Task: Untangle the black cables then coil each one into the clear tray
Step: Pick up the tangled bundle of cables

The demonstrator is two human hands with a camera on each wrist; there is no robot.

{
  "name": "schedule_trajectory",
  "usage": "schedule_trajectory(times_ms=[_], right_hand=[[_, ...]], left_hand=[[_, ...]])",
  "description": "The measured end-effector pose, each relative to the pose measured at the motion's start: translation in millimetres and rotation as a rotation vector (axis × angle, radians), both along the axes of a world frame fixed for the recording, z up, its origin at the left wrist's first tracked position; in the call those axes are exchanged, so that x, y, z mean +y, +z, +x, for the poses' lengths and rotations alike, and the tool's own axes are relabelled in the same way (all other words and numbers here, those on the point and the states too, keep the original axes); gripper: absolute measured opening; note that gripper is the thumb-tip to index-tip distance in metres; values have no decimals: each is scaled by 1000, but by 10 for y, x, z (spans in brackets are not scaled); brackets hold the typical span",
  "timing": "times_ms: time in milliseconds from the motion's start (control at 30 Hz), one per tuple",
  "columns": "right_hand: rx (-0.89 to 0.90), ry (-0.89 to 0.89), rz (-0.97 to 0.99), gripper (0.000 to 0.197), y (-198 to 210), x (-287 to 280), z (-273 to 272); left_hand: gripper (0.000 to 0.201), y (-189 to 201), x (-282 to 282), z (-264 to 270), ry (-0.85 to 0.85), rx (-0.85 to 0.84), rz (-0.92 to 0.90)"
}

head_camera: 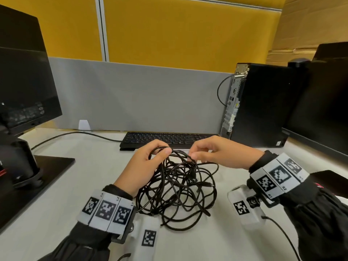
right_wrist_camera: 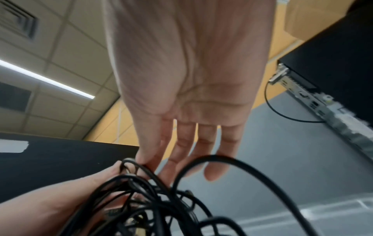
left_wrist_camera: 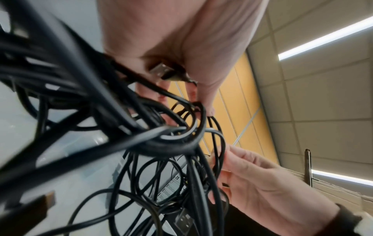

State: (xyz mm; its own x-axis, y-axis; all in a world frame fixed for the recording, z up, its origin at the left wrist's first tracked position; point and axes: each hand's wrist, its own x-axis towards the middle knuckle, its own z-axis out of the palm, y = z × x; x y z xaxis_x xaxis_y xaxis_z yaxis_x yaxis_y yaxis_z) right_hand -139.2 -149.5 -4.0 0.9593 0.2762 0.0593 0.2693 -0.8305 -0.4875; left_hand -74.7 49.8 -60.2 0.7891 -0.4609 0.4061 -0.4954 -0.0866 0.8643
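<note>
A tangle of black cables (head_camera: 177, 187) hangs in a loose heap down to the white desk (head_camera: 75, 185) between my hands. My left hand (head_camera: 160, 153) grips the top of the tangle, with several loops running over its curled fingers. In the left wrist view a silver USB plug (left_wrist_camera: 163, 71) lies against that hand's palm (left_wrist_camera: 181, 39). My right hand (head_camera: 192, 154) pinches one strand at the top of the tangle between thumb and forefinger (right_wrist_camera: 141, 161), the other fingers spread. No clear tray is visible in the head view.
A black keyboard (head_camera: 165, 139) lies just behind my hands. A monitor (head_camera: 24, 81) on a flat black base (head_camera: 37, 178) stands to the left. A PC tower (head_camera: 263, 104) and a second monitor (head_camera: 323, 102) stand to the right. A grey partition (head_camera: 131, 95) closes the back.
</note>
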Motion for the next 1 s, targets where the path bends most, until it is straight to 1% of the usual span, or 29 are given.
schedule_trajectory(times_ms=[100,133,167,267,333,400,433,500,600,667,700,733,767,800,867,900,933,1000], right_hand=[[-136,6,181,10,-27,2,-30],[-161,28,212,11,-31,18,-39],[-178,47,184,12,-39,42,-46],[-258,19,-62,9,-114,128,-27],[-311,-23,-114,7,-138,156,2],[-310,-29,-139,6,-120,151,17],[-303,-33,-141,7,-105,132,16],[-276,-47,-103,11,-86,78,0],[-204,-51,-46,18,-102,20,-53],[-229,-54,-59,15,-134,-2,-68],[-265,-60,-77,13,-150,-4,-65],[-307,-69,-81,13,-167,1,-62],[-354,-78,-66,13,-179,8,-57],[-408,-88,-42,12,-189,17,-55],[-520,-108,-18,10,-190,30,-59],[-559,-113,-24,9,-181,29,-58],[-587,-114,-40,9,-161,24,-58],[-611,-104,-98,10,-90,-2,-60]], left_hand=[[13,2,-19,-16,8,74,-13],[13,2,-19,-18,15,99,-15],[13,1,-21,-22,22,115,-14],[13,11,-34,-40,44,149,-12],[12,25,-31,-53,38,193,4],[9,49,-10,-54,-8,250,30],[14,62,14,-49,-39,267,58],[40,83,88,-17,-102,268,151],[80,93,190,17,-155,201,414],[93,59,214,32,-177,167,621],[93,34,210,33,-194,177,698],[89,10,195,32,-213,199,747],[79,-16,179,35,-231,221,761],[65,-34,163,39,-243,226,736],[32,-40,136,43,-234,191,609],[20,-41,128,51,-225,172,542],[15,-37,122,53,-224,167,486],[13,-36,114,50,-250,188,394]])
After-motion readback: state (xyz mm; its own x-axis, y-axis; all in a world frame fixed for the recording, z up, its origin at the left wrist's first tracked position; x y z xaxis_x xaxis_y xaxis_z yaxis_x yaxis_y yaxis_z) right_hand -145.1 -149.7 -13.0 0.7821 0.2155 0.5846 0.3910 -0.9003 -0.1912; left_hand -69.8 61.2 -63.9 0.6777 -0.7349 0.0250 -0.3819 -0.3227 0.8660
